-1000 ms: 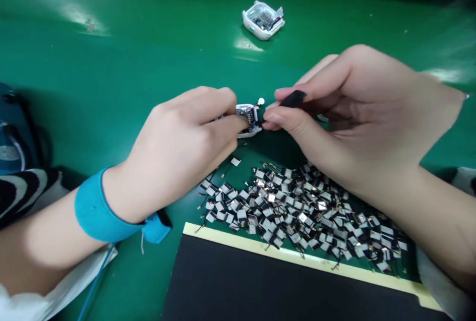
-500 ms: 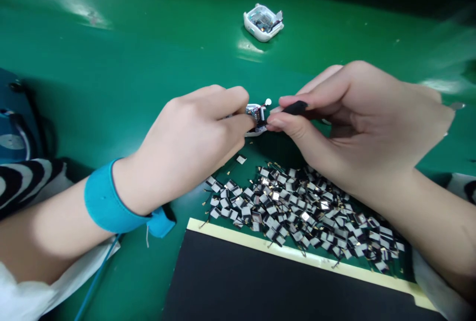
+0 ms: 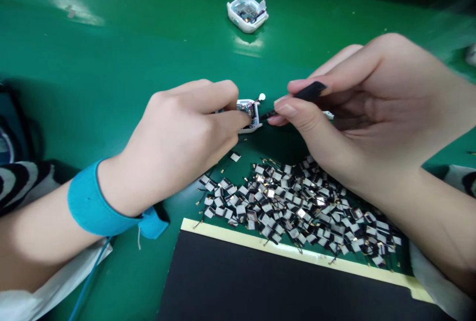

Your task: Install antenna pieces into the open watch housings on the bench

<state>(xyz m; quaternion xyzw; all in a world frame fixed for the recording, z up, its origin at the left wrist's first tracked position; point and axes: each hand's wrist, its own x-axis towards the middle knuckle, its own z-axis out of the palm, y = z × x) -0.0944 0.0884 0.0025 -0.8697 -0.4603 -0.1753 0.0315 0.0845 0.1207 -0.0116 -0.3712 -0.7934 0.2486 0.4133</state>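
Note:
My left hand (image 3: 186,135) is shut on a small white device housing (image 3: 253,117), its fingers covering most of it. A circuit board (image 3: 245,108) shows inside the housing. A tiny white disc (image 3: 262,96) on a thin red-and-black wire stands just above it. My right hand (image 3: 357,97) pinches black-handled tweezers (image 3: 310,92), and their thin dark tip reaches the housing's right side. Whether the tip touches anything inside is hidden.
Several small white-and-black wired parts lie in a loose pile (image 3: 293,207) below my hands. A second open white housing (image 3: 247,12) sits farther out on the green bench (image 3: 148,43). A black mat (image 3: 275,281) with a cream edge lies nearest me. A blue wrist strap (image 3: 92,202) circles my left wrist.
The whole scene has shifted slightly in view. My right hand has risen and moved right, showing more of the tweezers' shaft. My left hand still holds the housing.

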